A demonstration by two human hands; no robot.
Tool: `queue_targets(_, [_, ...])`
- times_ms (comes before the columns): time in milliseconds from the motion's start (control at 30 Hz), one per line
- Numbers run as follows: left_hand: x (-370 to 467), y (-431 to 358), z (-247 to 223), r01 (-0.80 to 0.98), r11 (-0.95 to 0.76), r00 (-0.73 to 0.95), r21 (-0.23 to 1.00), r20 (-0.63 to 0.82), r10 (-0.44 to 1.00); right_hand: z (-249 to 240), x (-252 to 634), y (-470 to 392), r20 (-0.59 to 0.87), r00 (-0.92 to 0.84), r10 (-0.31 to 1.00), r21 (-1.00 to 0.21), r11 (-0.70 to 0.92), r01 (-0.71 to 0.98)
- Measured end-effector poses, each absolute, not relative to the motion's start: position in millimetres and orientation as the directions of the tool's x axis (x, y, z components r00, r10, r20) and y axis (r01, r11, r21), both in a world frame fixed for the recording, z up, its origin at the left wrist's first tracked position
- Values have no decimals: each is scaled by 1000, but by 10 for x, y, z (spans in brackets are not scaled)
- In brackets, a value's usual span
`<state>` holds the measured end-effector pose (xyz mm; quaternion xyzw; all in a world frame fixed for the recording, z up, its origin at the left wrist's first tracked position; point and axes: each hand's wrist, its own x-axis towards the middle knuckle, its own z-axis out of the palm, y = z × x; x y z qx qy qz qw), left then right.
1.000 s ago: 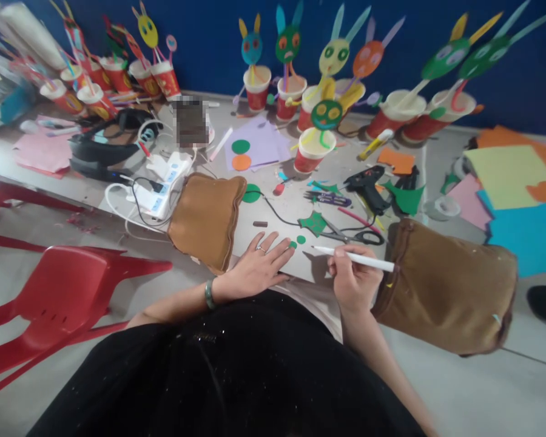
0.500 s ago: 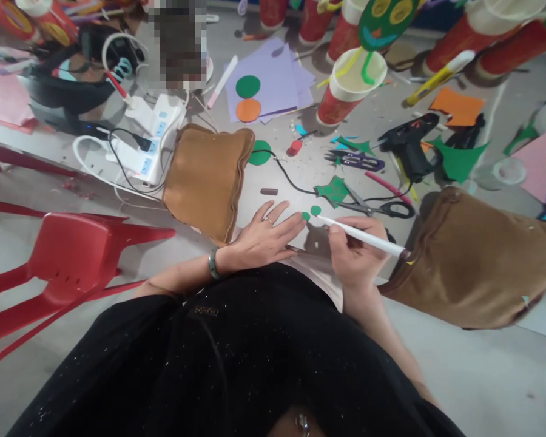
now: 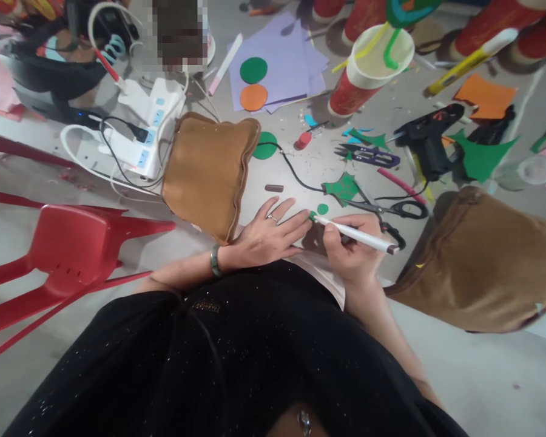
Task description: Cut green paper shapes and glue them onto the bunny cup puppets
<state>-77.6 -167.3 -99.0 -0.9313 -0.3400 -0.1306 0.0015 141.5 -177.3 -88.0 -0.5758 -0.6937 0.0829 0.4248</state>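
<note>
A white marker (image 3: 359,235) is pinched in my right hand (image 3: 352,252), its tip touching or close above a small green paper circle (image 3: 312,215). My left hand (image 3: 275,237) lies flat on the table with its fingers stretched out, and a fingertip rests at the edge of that circle. A second small green circle (image 3: 323,209) lies just beyond the marker's tip. Farther off are a brown marker cap (image 3: 273,188), a green paper scrap with circles cut or drawn in it (image 3: 343,188) and black-handled scissors (image 3: 404,209).
A tan cushion (image 3: 204,173) lies left of my hands, a brown cushion (image 3: 495,261) to the right. Beyond stand a glue gun (image 3: 430,139), purple thread snips (image 3: 368,156), a red paper cup (image 3: 352,100) and purple paper (image 3: 282,67). A white power strip (image 3: 152,130) sits at the left.
The marker's tip has moved left, from the farther green circle to the one at my left fingertip. My left hand has stayed flat; the view has shifted slightly.
</note>
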Motion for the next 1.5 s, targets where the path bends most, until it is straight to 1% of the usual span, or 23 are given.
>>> queue_targets(167, [-774,-1661,-952,630,-769,731,112,250,635,-854,1406,-1773,444,33,896,-634,288,717])
queue_targets(300, [-783,-1661,-918,632,-760,731,154,208,650,-853,1409,-1775,391,58,919,-656,235,717])
queue_targets(400, [-790,-1668,-913,629,-756,734,181,183,655,-845,1411,-1775,370,54,927,-669,225,708])
queue_targets(767, [-789,-1677,-931,628,-760,728,167,220,649,-838,1414,-1775,379,13,925,-652,257,713])
queue_targets(900, [-788,-1680,-939,628,-764,725,149,245,644,-844,1404,-1770,408,13,913,-653,282,703])
queue_targets(1100, [-785,-1675,-925,631,-762,725,147,237,646,-844,1394,-1765,415,4,910,-640,289,712])
queue_targets(1300, [-776,-1673,-902,633,-756,734,169,180,655,-850,1397,-1766,402,9,915,-641,274,717])
queue_targets(1500, [-777,-1673,-887,635,-758,732,149,200,652,-854,1396,-1765,413,-3,911,-641,293,709])
